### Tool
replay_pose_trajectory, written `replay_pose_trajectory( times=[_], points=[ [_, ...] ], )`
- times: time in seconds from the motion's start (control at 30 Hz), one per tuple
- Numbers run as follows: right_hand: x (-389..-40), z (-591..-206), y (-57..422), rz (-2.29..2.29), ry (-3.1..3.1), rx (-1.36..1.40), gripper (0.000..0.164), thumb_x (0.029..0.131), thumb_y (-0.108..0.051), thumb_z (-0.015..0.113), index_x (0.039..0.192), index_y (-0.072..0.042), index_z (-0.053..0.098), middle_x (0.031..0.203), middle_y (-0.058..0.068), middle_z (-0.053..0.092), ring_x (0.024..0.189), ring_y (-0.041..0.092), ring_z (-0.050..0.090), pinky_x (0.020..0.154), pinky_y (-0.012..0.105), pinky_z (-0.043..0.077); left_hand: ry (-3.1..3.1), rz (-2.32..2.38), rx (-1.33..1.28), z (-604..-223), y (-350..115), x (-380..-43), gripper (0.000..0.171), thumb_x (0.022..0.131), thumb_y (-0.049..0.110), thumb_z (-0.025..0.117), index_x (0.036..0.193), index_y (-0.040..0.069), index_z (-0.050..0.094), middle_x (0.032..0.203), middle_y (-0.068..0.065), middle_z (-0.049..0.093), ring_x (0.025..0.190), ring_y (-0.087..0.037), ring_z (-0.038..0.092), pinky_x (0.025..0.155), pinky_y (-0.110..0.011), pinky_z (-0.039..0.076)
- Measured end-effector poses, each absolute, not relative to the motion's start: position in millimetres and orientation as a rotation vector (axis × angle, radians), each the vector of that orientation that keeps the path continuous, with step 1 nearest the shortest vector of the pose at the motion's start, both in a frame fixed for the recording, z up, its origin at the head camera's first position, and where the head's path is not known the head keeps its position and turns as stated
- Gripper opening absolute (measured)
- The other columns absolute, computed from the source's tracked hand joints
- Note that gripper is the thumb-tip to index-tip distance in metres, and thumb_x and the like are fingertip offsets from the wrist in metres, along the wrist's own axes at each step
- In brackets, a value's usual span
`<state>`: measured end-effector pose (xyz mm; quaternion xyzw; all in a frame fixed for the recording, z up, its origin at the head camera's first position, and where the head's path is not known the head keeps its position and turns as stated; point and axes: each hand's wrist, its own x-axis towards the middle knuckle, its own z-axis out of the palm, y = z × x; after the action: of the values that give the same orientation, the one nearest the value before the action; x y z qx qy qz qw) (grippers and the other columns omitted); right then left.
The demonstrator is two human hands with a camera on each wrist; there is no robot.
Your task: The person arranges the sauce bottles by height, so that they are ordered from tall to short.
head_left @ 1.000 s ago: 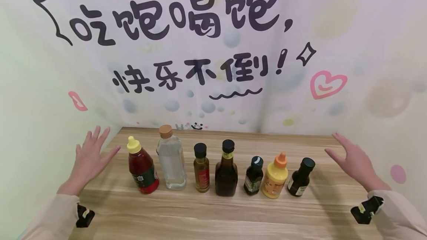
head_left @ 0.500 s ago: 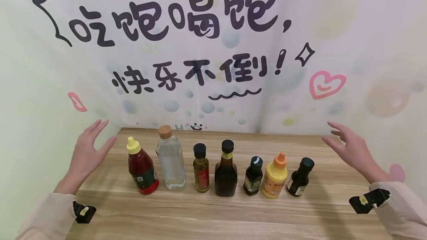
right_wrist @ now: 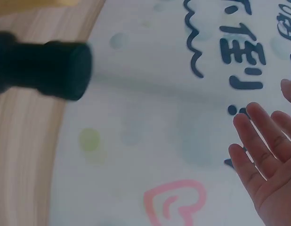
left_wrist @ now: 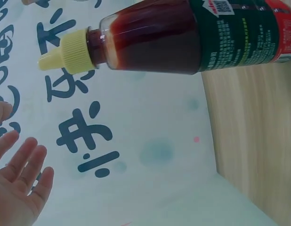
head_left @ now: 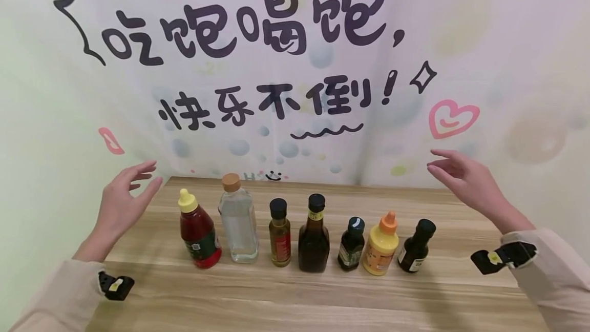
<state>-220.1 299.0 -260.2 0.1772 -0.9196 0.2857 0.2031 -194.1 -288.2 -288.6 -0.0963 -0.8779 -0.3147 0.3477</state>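
My left hand [head_left: 122, 199] hovers left of the bottle row, fingers relaxed and holding nothing. Nearest to it stands a red sauce squeeze bottle [head_left: 199, 234] with a yellow nozzle cap; the left wrist view shows this sauce bottle [left_wrist: 155, 37] close up, apart from the fingers. My right hand [head_left: 470, 183] is raised beyond the row's right end, also holding nothing, fingers loosely bent. Closest to it is a small dark bottle [head_left: 416, 247], whose dark cap [right_wrist: 65, 69] shows blurred in the right wrist view. Beside that bottle stands a yellow squeeze bottle [head_left: 380, 250] with an orange nozzle.
Between the ends stand a tall clear bottle [head_left: 239, 227], an oil bottle [head_left: 279, 237], a brown bottle [head_left: 314, 240] and a small dark jar-like bottle [head_left: 352, 247]. All are upright on the wooden table [head_left: 286, 301]. A printed cloth [head_left: 276, 65] hangs behind.
My right hand has risen and moved inward to the left. My left hand has turned and its fingers have bent more. The bottles stay where they were.
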Motion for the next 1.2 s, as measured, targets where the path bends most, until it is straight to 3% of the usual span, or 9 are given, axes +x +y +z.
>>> replay_pose_trajectory(
  times=[0.17, 0.23, 0.37, 0.43, 0.57, 0.8, 0.9, 1.07, 1.2],
  points=[
    [-222, -246, 279, 0.868, -2.564, 0.508, 0.044, 0.086, -0.023, 0.059, 0.127, -0.011, 0.048, 0.103, 0.015, 0.062, 0.084, -0.014, 0.051, 0.068, 0.003, 0.038, -2.3, -0.82, -0.275, -273, -288, -194, 0.033, 0.085, 0.016, 0.059, 0.114, 0.002, 0.057, 0.099, -0.015, 0.062, 0.082, 0.02, 0.042, 0.069, -0.003, 0.033],
    [-224, -241, 269, 0.883, -2.562, 0.522, 0.043, 0.086, -0.023, 0.059, 0.126, -0.011, 0.049, 0.103, 0.014, 0.063, 0.085, -0.01, 0.054, 0.069, 0.004, 0.039, -2.319, -0.817, -0.27, -266, -288, -193, 0.03, 0.085, 0.017, 0.059, 0.112, 0.002, 0.059, 0.094, -0.008, 0.064, 0.079, 0.02, 0.043, 0.068, -0.003, 0.034],
    [-229, -233, 245, 0.891, -2.568, 0.606, 0.042, 0.086, -0.025, 0.058, 0.124, -0.01, 0.05, 0.1, 0.011, 0.064, 0.088, 0.014, 0.062, 0.072, 0.015, 0.047, -2.39, -0.829, -0.286, -255, -289, -191, 0.03, 0.086, 0.019, 0.057, 0.111, 0.003, 0.059, 0.088, -0.002, 0.064, 0.073, 0.019, 0.044, 0.065, -0.003, 0.036],
    [-231, -230, 233, 0.898, -2.571, 0.673, 0.042, 0.087, -0.026, 0.057, 0.124, -0.008, 0.05, 0.099, 0.011, 0.064, 0.088, 0.022, 0.062, 0.074, 0.025, 0.049, -2.443, -0.85, -0.308, -251, -288, -191, 0.032, 0.087, 0.022, 0.057, 0.113, 0.003, 0.058, 0.09, -0.009, 0.064, 0.073, 0.018, 0.045, 0.064, -0.005, 0.038],
    [-236, -225, 207, 0.925, -2.565, 0.805, 0.041, 0.087, -0.024, 0.057, 0.123, -0.006, 0.05, 0.096, 0.012, 0.065, 0.086, 0.024, 0.062, 0.076, 0.038, 0.048, -2.554, -0.888, -0.357, -244, -284, -192, 0.035, 0.088, 0.025, 0.055, 0.118, 0.006, 0.055, 0.098, -0.012, 0.063, 0.076, 0.016, 0.048, 0.065, -0.01, 0.04],
    [-244, -218, 164, 0.986, -2.536, 0.988, 0.038, 0.086, -0.018, 0.058, 0.121, -0.005, 0.051, 0.093, 0.009, 0.066, 0.083, 0.018, 0.063, 0.076, 0.033, 0.049, -2.658, -0.987, -0.507, -242, -275, -201, 0.037, 0.09, 0.025, 0.052, 0.119, 0.003, 0.052, 0.109, -0.017, 0.059, 0.086, 0.014, 0.049, 0.071, -0.008, 0.04],
    [-246, -220, 147, 1.015, -2.525, 1.06, 0.037, 0.086, -0.016, 0.058, 0.121, -0.005, 0.051, 0.092, 0.008, 0.066, 0.081, 0.016, 0.063, 0.074, 0.031, 0.049, -2.71, -0.987, -0.565, -243, -272, -204, 0.037, 0.091, 0.024, 0.05, 0.12, 0.002, 0.05, 0.111, -0.016, 0.058, 0.093, 0.002, 0.055, 0.075, -0.013, 0.043],
    [-250, -225, 122, 1.062, -2.539, 1.103, 0.037, 0.087, -0.019, 0.057, 0.122, -0.008, 0.051, 0.095, 0.006, 0.065, 0.082, 0.014, 0.062, 0.074, 0.029, 0.049, -2.797, -1.05, -0.597, -244, -269, -210, 0.044, 0.091, 0.026, 0.049, 0.126, -0.001, 0.045, 0.118, -0.02, 0.053, 0.106, -0.034, 0.052, 0.085, -0.045, 0.043],
    [-253, -230, 103, 1.128, -2.538, 1.129, 0.037, 0.087, -0.021, 0.057, 0.122, -0.009, 0.051, 0.094, 0.004, 0.065, 0.082, 0.011, 0.061, 0.075, 0.026, 0.048, -2.848, -1.122, -0.572, -247, -268, -214, 0.05, 0.091, 0.028, 0.049, 0.131, 0.0, 0.037, 0.125, -0.023, 0.046, 0.112, -0.039, 0.044, 0.087, -0.055, 0.036]
  ],
)
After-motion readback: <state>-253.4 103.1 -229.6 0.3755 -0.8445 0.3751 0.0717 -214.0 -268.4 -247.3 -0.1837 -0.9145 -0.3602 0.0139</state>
